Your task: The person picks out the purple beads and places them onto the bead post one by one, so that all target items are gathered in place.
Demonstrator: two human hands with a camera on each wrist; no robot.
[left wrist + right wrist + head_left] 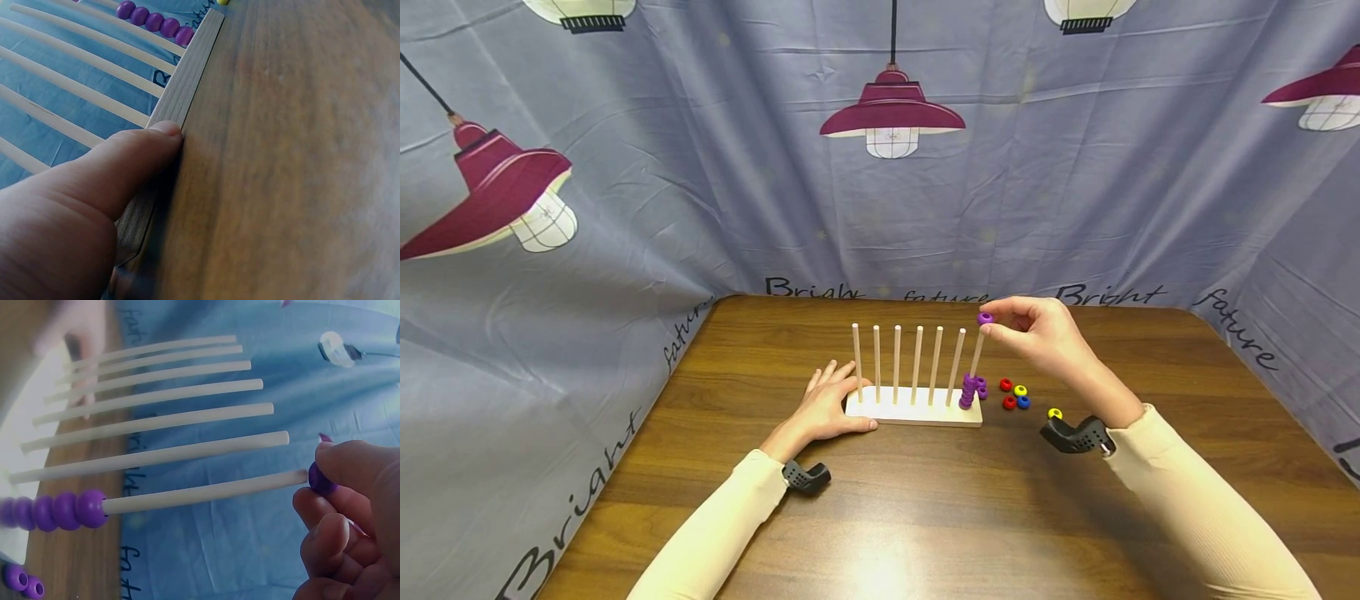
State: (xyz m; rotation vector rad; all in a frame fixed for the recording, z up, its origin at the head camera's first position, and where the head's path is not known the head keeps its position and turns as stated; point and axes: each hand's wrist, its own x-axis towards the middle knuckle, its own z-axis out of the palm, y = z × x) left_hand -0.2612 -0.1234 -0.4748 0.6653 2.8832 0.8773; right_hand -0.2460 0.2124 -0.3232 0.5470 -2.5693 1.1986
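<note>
A wooden peg stand [917,410] with several upright pegs stands on the table. My left hand [826,408] holds its left end, with the thumb [134,156] against the front edge of the base and the index finger behind it. Between thumb and index finger, my right hand [1045,335] pinches a purple bead [321,479] right at the tip of the rightmost peg [206,492]. Lower on that same peg sits a stack of purple beads [65,510], down at the base. Two loose purple beads [25,581] lie on the table close beside the stand.
Loose red beads [1006,385], yellow beads [1020,390] and a blue bead [1024,402] lie right of the stand. One yellow bead [1055,413] is near the right wrist. A patterned curtain [760,200] hangs behind the wooden table [880,508].
</note>
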